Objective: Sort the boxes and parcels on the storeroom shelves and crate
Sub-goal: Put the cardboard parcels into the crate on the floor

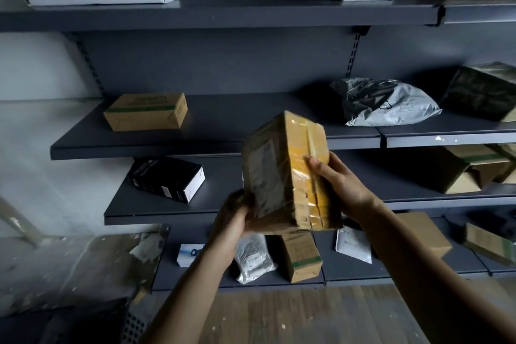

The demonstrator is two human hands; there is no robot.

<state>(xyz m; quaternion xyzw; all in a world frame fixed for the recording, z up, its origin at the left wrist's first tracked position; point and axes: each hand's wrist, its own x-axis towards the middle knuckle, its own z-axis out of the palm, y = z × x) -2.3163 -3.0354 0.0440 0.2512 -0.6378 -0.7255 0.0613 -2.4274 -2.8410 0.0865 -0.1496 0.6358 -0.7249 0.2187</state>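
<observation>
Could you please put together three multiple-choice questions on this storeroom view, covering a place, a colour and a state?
1. The black box lies:
A. on the top shelf
B. on the shelf just below the small brown box
C. on the floor

2. The band on the small brown box is:
A. red
B. green
C. blue

3. The taped parcel is:
A. gripped by the left hand and the right hand
B. lying on a shelf
C. held by one hand only

Answers:
1 B, it sits one level under that box.
2 B, a green stripe runs across it.
3 A, one hand grips its lower corner and the other its side.
</observation>
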